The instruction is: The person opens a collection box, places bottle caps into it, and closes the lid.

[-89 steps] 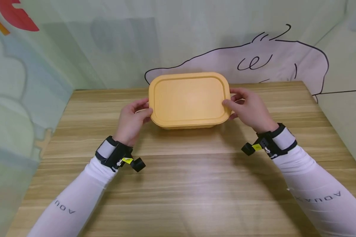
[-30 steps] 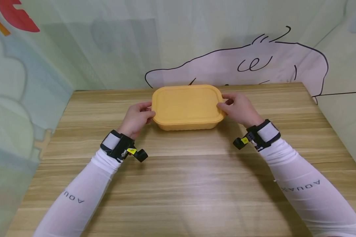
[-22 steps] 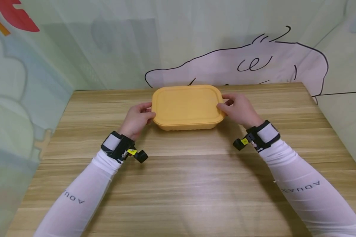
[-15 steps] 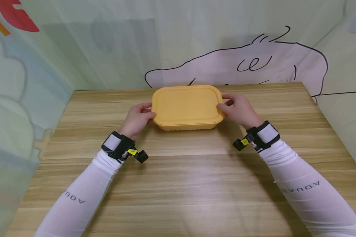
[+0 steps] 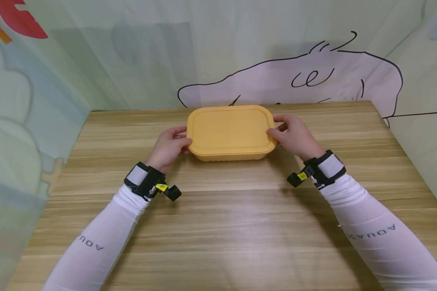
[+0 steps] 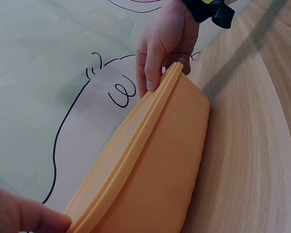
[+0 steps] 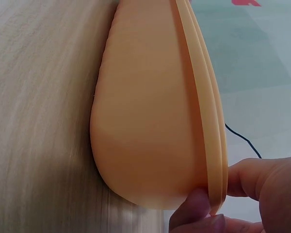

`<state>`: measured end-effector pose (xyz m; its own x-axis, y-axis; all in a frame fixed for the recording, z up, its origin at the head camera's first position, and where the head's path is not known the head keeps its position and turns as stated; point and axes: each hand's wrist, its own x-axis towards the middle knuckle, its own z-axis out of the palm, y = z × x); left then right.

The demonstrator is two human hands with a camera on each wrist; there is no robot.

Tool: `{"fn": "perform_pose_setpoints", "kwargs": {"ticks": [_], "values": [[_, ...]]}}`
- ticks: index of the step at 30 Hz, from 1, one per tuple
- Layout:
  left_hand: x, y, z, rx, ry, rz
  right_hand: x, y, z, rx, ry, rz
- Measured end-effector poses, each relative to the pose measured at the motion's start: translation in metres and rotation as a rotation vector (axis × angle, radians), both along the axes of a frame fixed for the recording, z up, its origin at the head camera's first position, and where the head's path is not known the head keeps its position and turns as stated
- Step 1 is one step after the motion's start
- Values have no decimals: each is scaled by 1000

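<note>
A yellow-orange lidded container (image 5: 231,131), rectangular with rounded corners, sits near the back edge of the wood-grain table. Its flat lid (image 6: 131,131) covers the top, so the inside is hidden. My left hand (image 5: 167,146) grips the left end, the thumb over the lid's rim and the fingers curled at the side. At the opposite end my right hand (image 5: 296,136) pinches the rim between thumb and fingers. The right wrist view shows the container's smooth side wall (image 7: 145,107) with its base down at the table.
The wooden table (image 5: 218,226) stretches in front of the container. A pale printed curtain (image 5: 131,64) with cartoon line drawings hangs right behind the table and along its sides. A black strap with a small camera (image 5: 172,193) sits on each wrist.
Compared with three seconds ago, the container is lower and nearer the tabletop, with both hands still holding its ends. Over the last second it has hardly moved.
</note>
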<state>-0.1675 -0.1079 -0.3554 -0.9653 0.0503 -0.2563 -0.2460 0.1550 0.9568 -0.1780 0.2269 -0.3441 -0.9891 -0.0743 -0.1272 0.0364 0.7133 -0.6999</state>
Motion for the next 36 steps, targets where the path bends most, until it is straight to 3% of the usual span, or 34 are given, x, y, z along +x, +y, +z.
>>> {"fn": "perform_pose_setpoints", "kwargs": {"ticks": [17, 23, 36], "values": [[16, -2, 0, 27, -13, -72, 14, 7, -6, 0, 42, 51], [22, -3, -2, 44, -19, -71, 19, 7, -6, -13, 45, 61], [23, -4, -3, 60, -17, -70, 22, 6, -5, -22, 37, 55]]}}
